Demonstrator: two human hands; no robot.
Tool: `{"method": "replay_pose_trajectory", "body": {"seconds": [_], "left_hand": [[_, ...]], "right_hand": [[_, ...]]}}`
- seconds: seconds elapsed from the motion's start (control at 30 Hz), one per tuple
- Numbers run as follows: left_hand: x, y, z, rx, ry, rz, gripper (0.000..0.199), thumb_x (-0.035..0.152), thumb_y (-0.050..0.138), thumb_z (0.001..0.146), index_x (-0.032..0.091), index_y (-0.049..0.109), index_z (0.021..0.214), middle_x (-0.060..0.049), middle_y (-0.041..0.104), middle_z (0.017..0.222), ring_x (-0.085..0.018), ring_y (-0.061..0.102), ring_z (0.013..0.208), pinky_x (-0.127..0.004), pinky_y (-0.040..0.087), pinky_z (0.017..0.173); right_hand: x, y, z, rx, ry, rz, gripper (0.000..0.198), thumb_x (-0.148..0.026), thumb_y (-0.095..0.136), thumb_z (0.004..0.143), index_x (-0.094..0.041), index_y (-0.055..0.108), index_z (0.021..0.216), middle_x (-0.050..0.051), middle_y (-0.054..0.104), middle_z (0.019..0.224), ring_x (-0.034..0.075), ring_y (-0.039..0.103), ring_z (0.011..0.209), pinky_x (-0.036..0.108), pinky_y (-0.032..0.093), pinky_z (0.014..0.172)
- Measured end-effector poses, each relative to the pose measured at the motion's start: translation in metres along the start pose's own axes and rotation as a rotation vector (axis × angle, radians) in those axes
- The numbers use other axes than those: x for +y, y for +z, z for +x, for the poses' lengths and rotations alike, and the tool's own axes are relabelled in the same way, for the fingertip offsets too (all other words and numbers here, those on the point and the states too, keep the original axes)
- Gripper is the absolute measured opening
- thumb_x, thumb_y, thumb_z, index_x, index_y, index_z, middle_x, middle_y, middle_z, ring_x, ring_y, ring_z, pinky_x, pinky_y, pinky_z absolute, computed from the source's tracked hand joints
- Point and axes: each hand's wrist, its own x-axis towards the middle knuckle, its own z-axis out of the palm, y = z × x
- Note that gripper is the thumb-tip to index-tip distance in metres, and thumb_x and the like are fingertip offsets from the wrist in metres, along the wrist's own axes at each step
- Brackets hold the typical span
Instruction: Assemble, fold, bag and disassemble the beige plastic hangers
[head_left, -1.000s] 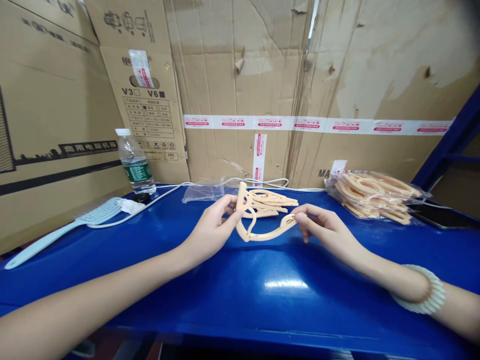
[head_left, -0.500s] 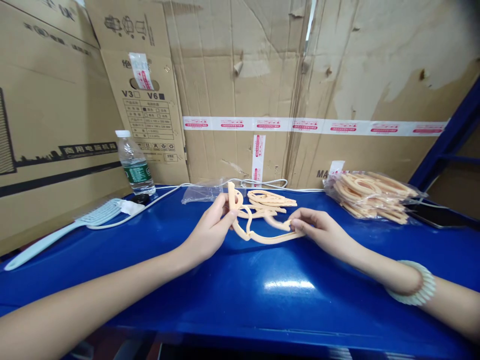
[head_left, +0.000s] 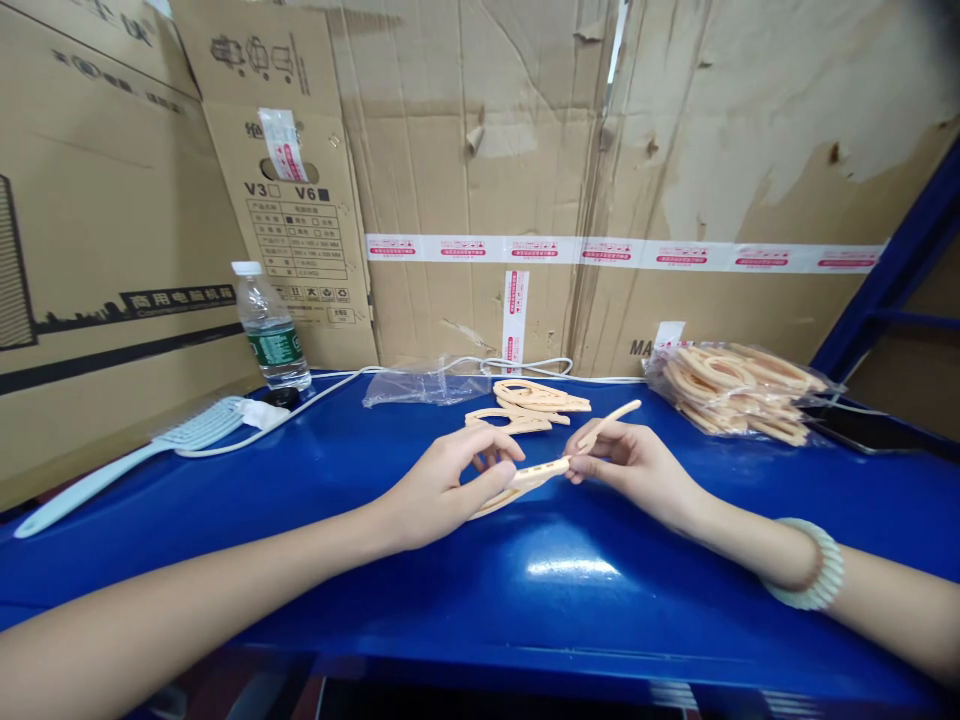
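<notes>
Bracing the hanger (head_left: pixel 543 470) from opposite sides, left hand (head_left: pixel 439 487) and right hand (head_left: pixel 643 467) pinch it with closed fingers (head_left: pixel 487 487), apparently for steadiness, behind the desk's (head_left: pixel 360 600) front edge.

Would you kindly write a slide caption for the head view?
Left hand and right hand hold a peach piece over a blue table, similar pieces behind.

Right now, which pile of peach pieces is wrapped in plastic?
The right pile: a clear bag encloses it, whereas the middle pile lies uncovered on the table.
</notes>
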Motion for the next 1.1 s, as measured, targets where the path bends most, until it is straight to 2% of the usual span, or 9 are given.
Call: {"method": "replay_pose_trajectory", "body": {"seconds": [0.2,0.33,0.43,0.57,0.67,0.8,0.93,1.03,1.1], "left_hand": [[-0.004,0.011,0.002,-0.141,-0.183,-0.202,0.026,0.041,0.051,0.091,0.018,0.055,0.101,-0.005,0.065,0.091,-0.017,0.062,0.079,-0.029,0.048,0.069],[-0.005,0.019,0.001,-0.158,-0.194,-0.254,0.027,0.038,0.053,0.09,0.019,0.053,0.11,-0.004,0.065,0.089,-0.017,0.064,0.075,-0.026,0.047,0.064],[-0.003,0.022,-0.001,-0.119,-0.169,-0.132,0.027,0.037,0.046,0.095,0.018,0.056,0.11,-0.002,0.065,0.083,-0.015,0.06,0.066,-0.025,0.044,0.058],[0.001,0.022,-0.003,-0.092,-0.047,0.091,0.027,0.031,0.038,0.099,0.017,0.06,0.095,-0.001,0.064,0.075,-0.014,0.056,0.064,-0.024,0.039,0.058],[0.0,0.022,-0.003,-0.106,0.068,0.275,0.03,0.026,0.034,0.1,0.016,0.058,0.087,-0.001,0.062,0.073,-0.015,0.057,0.065,-0.025,0.04,0.061],[-0.003,0.024,-0.005,-0.15,0.172,0.587,0.03,0.023,0.031,0.1,0.016,0.056,0.084,-0.003,0.062,0.07,-0.016,0.058,0.059,-0.025,0.035,0.053],[-0.002,0.025,-0.007,-0.204,0.207,0.755,0.028,0.023,0.032,0.101,0.016,0.054,0.086,-0.003,0.064,0.07,-0.016,0.058,0.055,-0.025,0.03,0.049],[-0.001,0.024,-0.008,-0.237,0.215,0.788,0.024,0.022,0.034,0.1,0.016,0.054,0.087,-0.003,0.065,0.073,-0.017,0.058,0.054,-0.026,0.029,0.049],[-0.001,0.023,-0.008,-0.238,0.229,0.79,0.024,0.021,0.034,0.099,0.016,0.053,0.086,-0.003,0.065,0.072,-0.017,0.058,0.054,-0.027,0.029,0.049]], "right_hand": [[-0.005,0.008,-0.004,0.053,-0.243,-0.227,0.025,-0.042,0.071,0.082,-0.019,0.065,0.077,0.006,0.067,0.083,0.021,0.064,0.078,0.03,0.053,0.068],[-0.005,0.011,-0.005,0.018,-0.409,-0.384,0.02,-0.038,0.062,0.091,-0.021,0.069,0.083,0.007,0.069,0.084,0.021,0.065,0.079,0.031,0.054,0.069],[-0.006,0.012,-0.007,-0.021,-0.542,-0.526,0.018,-0.031,0.055,0.096,-0.022,0.07,0.093,0.008,0.069,0.094,0.021,0.065,0.087,0.032,0.053,0.076],[-0.008,0.013,-0.011,-0.078,-0.677,-0.62,0.02,-0.024,0.05,0.099,-0.021,0.068,0.105,0.008,0.068,0.096,0.019,0.064,0.087,0.03,0.053,0.075],[-0.009,0.011,-0.013,-0.123,-0.781,-0.721,0.024,-0.022,0.045,0.101,-0.021,0.067,0.111,0.009,0.068,0.096,0.019,0.063,0.085,0.031,0.053,0.073],[-0.011,0.007,-0.016,-0.203,-0.928,-0.909,0.028,-0.018,0.042,0.101,-0.018,0.064,0.118,0.011,0.068,0.1,0.022,0.063,0.093,0.034,0.054,0.077],[-0.014,0.006,-0.019,-0.222,-1.034,-1.046,0.029,-0.012,0.042,0.099,-0.017,0.064,0.117,0.011,0.069,0.094,0.024,0.064,0.095,0.034,0.055,0.077],[-0.019,0.007,-0.019,-0.208,-1.103,-1.096,0.027,-0.011,0.043,0.098,-0.018,0.066,0.112,0.009,0.07,0.09,0.022,0.065,0.092,0.032,0.056,0.072],[-0.022,0.009,-0.018,-0.189,-1.171,-1.108,0.027,-0.01,0.04,0.099,-0.012,0.066,0.107,0.01,0.07,0.086,0.022,0.066,0.087,0.032,0.057,0.069]]}}
